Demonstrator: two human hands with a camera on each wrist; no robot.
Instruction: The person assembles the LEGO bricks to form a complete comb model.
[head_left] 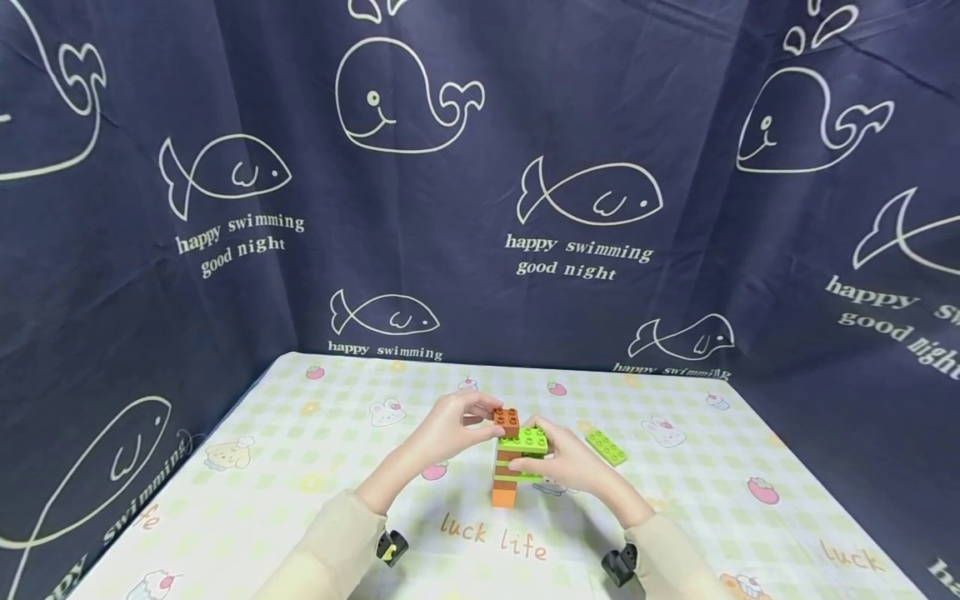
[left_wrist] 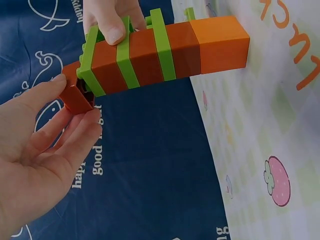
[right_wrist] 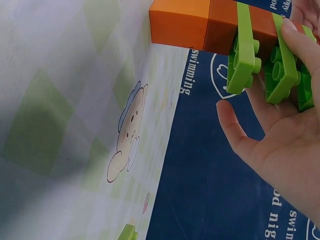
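A tower of toy building bricks stands on the table, an orange brick (head_left: pixel 503 495) at its foot. Above it, brown bricks (left_wrist: pixel 147 57) alternate with green plates (right_wrist: pixel 243 55) that jut out to the right. My left hand (head_left: pixel 457 423) pinches a brown brick (left_wrist: pixel 76 95) between thumb and fingers at the tower's top. That brick sits tilted against the top green plate (head_left: pixel 531 438), a gap showing along one edge in the left wrist view. My right hand (head_left: pixel 572 457) grips the tower's upper part from the right, its thumb on the brown and green side.
A loose green plate (head_left: pixel 606 447) lies on the table right of the tower, behind my right hand. A patterned cloth (head_left: pixel 322 467) covers the table. Dark blue curtains (head_left: pixel 465 208) with fish drawings hang behind and at the sides.
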